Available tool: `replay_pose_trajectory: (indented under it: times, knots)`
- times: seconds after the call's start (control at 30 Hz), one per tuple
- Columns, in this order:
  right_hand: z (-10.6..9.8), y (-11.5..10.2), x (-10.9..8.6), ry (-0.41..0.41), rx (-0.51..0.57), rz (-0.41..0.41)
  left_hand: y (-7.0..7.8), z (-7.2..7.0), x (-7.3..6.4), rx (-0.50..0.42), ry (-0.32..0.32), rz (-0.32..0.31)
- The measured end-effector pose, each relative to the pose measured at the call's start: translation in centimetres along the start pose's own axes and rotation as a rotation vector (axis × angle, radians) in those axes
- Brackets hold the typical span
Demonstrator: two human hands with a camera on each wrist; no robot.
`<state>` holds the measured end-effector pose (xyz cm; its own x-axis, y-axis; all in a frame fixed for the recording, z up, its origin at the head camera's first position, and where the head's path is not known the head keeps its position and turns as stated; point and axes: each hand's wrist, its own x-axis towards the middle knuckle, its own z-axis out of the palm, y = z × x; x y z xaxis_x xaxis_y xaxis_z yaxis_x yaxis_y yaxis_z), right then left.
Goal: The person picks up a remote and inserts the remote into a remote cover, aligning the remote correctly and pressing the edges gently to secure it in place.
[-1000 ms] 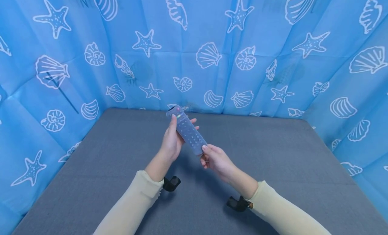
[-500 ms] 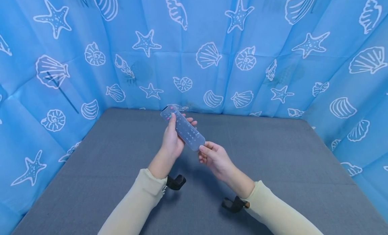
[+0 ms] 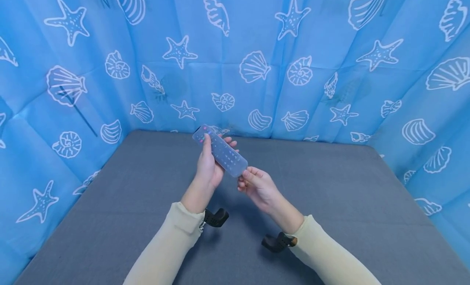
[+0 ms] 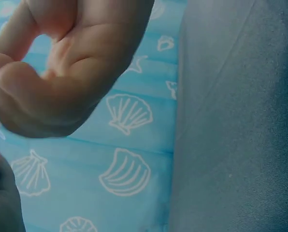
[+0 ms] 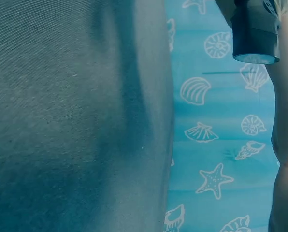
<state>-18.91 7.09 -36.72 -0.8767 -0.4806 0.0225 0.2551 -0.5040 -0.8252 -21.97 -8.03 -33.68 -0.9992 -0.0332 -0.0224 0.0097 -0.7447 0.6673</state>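
A slim remote control (image 3: 228, 157) in a translucent cover is held slanting above the table in the head view, with pink buttons near its upper left end. My left hand (image 3: 207, 167) grips it from below, thumb along the button face and fingertips showing past the far edge. At the lower right end, my right hand (image 3: 261, 190) pinches the corner between thumb and curled fingers. The left wrist view shows the curled right hand (image 4: 81, 72) close up, with only a dark sliver of the remote at the left edge. In the right wrist view both hands are largely cut off.
A grey cloth-covered table (image 3: 323, 195) spreads beneath both hands. Blue curtains (image 3: 235, 44) printed with shells and starfish enclose its back and sides. Black wrist cameras, the left one (image 3: 216, 218) and the right one (image 3: 275, 242), stick out from the sleeves towards each other.
The remote has shifted slightly up and left, and its button face shows more broadly. Both hands moved with it, the right hand going up and left while still pinching the lower end.
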Motion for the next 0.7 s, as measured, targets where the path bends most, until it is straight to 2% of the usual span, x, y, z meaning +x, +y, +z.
replay_pose_trajectory:
  times: [0.13,0.23,0.3,0.47,0.53,0.7]
  knots:
    - [0.1,0.1,0.6,-0.103,0.019,-0.021,0.0,0.1,-0.1,-0.048,-0.025,-0.052]
    - [0.3,0.2,1.0,-0.147,0.056,-0.038,0.1,0.2,0.1,-0.089,0.010,-0.078]
    - [0.5,0.3,1.1,-0.139,0.083,-0.056,0.4,0.2,0.3,-0.108,0.042,-0.073]
    - [1.1,0.3,1.1,-0.043,0.129,-0.130,1.3,0.5,0.8,-0.159,0.082,-0.049]
    - [1.3,0.2,1.1,-0.034,0.135,-0.159,1.6,0.6,0.9,-0.172,0.098,-0.050]
    - [1.4,0.3,1.2,-0.158,0.160,-0.179,2.0,0.8,0.7,-0.169,0.148,-0.068]
